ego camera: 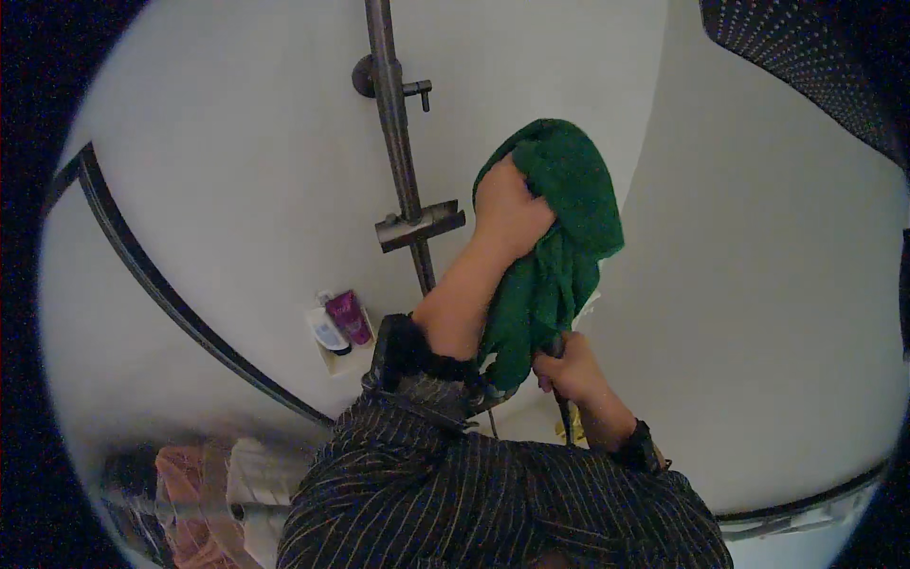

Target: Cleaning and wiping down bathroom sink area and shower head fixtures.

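A green cloth [569, 178] hangs bunched in front of the wall, right of the shower rail. My left hand [508, 206] grips its upper part, with the arm reaching up across the middle of the view. Lower down, my right hand [569, 363] is closed around a dark handle [564, 412], right at the cloth's lower edge. What lies beneath the cloth is hidden, so the head of the handled thing cannot be made out.
A metal shower rail [392, 121] with a bracket [419, 226] runs down the wall. Tubes [348, 316] stand on a small corner shelf [345, 366]. A perforated shower head [803, 57] is upper right. Towels [188, 498] hang lower left, beyond a dark curved frame [185, 327].
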Demonstrator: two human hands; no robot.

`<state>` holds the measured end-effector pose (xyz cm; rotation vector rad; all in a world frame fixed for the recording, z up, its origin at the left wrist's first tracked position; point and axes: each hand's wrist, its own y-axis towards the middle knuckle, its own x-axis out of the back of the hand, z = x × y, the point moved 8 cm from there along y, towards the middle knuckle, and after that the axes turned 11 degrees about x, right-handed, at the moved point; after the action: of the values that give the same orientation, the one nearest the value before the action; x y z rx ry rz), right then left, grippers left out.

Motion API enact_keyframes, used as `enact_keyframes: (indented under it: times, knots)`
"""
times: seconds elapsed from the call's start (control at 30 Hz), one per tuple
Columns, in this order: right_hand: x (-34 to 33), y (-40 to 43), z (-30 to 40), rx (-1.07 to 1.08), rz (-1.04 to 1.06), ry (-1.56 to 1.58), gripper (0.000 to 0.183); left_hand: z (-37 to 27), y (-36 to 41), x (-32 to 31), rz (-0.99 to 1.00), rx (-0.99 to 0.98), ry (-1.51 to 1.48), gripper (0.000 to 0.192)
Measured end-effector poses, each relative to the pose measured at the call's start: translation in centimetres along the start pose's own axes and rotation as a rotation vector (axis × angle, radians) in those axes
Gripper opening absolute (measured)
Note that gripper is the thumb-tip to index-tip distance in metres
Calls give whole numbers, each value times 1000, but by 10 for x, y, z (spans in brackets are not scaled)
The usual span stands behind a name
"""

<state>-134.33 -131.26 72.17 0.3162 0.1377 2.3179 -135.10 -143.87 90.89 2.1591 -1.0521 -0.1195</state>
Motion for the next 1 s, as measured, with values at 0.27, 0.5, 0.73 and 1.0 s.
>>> enact_keyframes:
  times: [0.27, 0.5, 0.73, 1.0]
  knots:
    - [20, 16, 0, 247, -197, -248, 27, 37, -41, -36, 81, -56, -207, 40]
    - [45, 47, 18, 382, -144, 1194, 39, 1, -100, -62, 169, -284, 83, 35]
    - [53, -11, 2, 444, -229, -82, 44, 7, -55, -28, 167, 69, -251, 36]
    - [38, -24, -5, 491, -209, 102, 33, 47, -78, -44, 346, 321, -798, 32]
